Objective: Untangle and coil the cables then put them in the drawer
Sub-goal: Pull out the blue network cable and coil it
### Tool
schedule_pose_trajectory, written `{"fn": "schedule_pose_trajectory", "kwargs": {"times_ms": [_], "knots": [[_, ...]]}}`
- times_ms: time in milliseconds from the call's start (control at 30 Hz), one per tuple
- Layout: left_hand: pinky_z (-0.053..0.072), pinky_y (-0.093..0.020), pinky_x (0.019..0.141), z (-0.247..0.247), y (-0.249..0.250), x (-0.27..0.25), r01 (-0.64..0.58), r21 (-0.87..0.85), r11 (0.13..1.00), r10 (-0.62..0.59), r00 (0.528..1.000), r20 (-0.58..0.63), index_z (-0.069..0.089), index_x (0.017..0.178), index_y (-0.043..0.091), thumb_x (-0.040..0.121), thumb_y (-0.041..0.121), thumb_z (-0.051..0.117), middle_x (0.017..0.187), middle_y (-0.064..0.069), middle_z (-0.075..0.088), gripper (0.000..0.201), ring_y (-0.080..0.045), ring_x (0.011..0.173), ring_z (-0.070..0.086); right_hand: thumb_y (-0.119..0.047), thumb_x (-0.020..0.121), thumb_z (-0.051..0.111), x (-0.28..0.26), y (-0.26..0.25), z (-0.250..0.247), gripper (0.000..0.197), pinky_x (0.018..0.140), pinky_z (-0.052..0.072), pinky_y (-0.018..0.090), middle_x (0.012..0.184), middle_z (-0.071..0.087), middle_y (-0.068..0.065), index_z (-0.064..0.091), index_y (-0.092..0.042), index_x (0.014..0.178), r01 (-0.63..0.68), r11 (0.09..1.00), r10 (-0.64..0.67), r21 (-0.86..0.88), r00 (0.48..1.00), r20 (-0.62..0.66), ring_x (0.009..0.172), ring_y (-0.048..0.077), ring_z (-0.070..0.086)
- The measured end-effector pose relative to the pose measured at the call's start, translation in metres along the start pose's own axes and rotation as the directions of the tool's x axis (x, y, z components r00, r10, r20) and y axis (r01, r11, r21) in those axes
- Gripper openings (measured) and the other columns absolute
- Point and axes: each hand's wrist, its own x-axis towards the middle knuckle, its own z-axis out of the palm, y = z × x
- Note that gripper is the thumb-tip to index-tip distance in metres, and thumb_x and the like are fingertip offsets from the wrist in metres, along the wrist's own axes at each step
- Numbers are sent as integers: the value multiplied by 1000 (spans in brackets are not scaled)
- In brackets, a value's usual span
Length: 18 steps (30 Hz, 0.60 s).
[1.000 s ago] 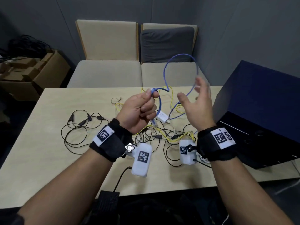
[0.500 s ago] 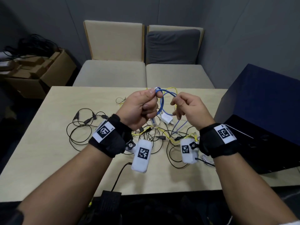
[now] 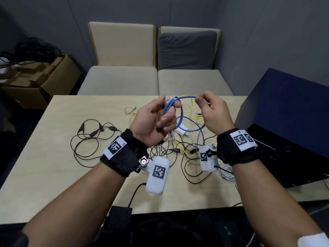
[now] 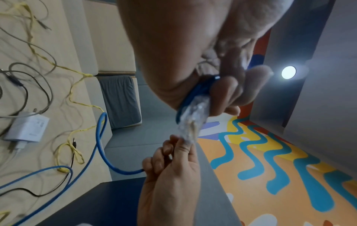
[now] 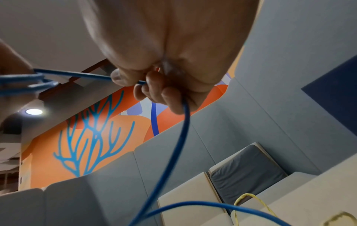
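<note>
1. We were in the coiling step: our left hand (image 3: 153, 120) held the gathered loops of the blue cable (image 3: 179, 120) above the tabletop (image 3: 44, 166), its fingers (image 4: 228, 90) curled round the bundle with a clear plug hanging out below.
2. Our right hand (image 3: 211, 111) sat just beside the left, pinching the same blue cable between thumb and fingertips (image 5: 152, 82); a short run of cable bridged the two hands.
3. From the right hand the free length dropped to the tabletop and ran into the tangle (image 3: 178, 148) of yellow, black and white cables lying beneath both hands, beside a white charger (image 3: 181, 130).
4. A separate black cable (image 3: 89, 139) lay left of the tangle, not yet coiled.
5. The dark cabinet (image 3: 288, 111) stood right of the tangle; we could not tell from these views whether a drawer was open.
6. We judged the task early: one cable partly coiled, nothing stowed.
7. The next move called for sweeping the right hand's length round into another loop, laying it into the left hand's grip, and easing the tail out from the tangle without dragging the other cables along.
</note>
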Motion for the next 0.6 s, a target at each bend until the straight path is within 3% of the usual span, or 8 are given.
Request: {"fn": "schedule_pose_trajectory", "kwargs": {"times_ms": [67, 167, 233, 300, 367, 433, 500, 600], "knots": [[29, -17, 38, 0, 1, -1, -16, -44, 999, 15, 1000, -5, 59, 86, 3, 89, 23, 34, 44, 5, 39, 32, -3, 33, 28, -34, 98, 50, 0, 4, 1, 26, 55, 35, 23, 59, 45, -9, 56, -13, 82, -26, 1000, 26, 14, 999, 20, 57, 9, 41], [39, -18, 42, -1, 3, -2, -62, -119, 991, 60, 998, -14, 68, 89, 1, 88, 19, 37, 51, 3, 46, 36, -4, 37, 37, -33, 99, 48, -1, 13, 4, 25, 59, 35, 25, 56, 51, -19, 54, -26, 76, -59, 997, 57, 41, 997, 58, 57, 8, 43], [45, -20, 48, -2, 4, -3, -92, -145, 985, 93, 996, -1, 70, 93, 1, 87, 17, 42, 56, 3, 50, 33, -5, 42, 43, -32, 99, 48, -3, 16, 6, 27, 58, 37, 29, 56, 47, -15, 53, -29, 73, -74, 994, 68, 76, 994, 82, 54, 12, 41], [50, -21, 55, -6, 5, -3, -107, -190, 976, 117, 992, 40, 70, 99, 1, 81, 17, 58, 63, 3, 56, 27, -6, 49, 51, -25, 100, 48, -7, 16, 7, 27, 49, 40, 37, 56, 43, -11, 53, -23, 74, -120, 972, 98, 202, 988, 118, 48, 17, 38], [54, -23, 63, -11, 8, -2, -109, -266, 958, 133, 989, 72, 68, 107, -2, 72, 12, 72, 72, 0, 64, 38, -9, 60, 62, -14, 100, 47, -11, 16, 8, 25, 42, 39, 31, 56, 38, -3, 53, -16, 75, -201, 901, 149, 383, 975, 163, 43, 15, 32], [56, -26, 72, -14, 11, -1, -126, -322, 938, 164, 982, 93, 62, 116, -8, 68, 3, 76, 85, -5, 71, 50, -15, 75, 70, -8, 99, 48, -17, 17, 9, 24, 40, 29, 21, 61, 30, 5, 52, -15, 76, -276, 823, 184, 497, 956, 228, 44, 13, 25], [57, -28, 75, -14, 15, 0, -163, -325, 932, 202, 975, 92, 60, 117, -10, 66, 1, 77, 93, -9, 73, 55, -17, 83, 72, -6, 98, 48, -23, 21, 14, 24, 40, 25, 17, 63, 30, 6, 51, -14, 76, -333, 790, 204, 515, 934, 292, 43, 10, 24], [58, -29, 72, -14, 27, 3, -238, -391, 889, 266, 964, 20, 61, 113, -11, 69, -1, 73, 91, -12, 73, 47, -17, 80, 72, -10, 99, 47, -37, 29, 21, 26, 38, 26, 18, 58, 30, 5, 49, -12, 73, -391, 812, 239, 434, 900, 363, 40, 11, 24]]}}
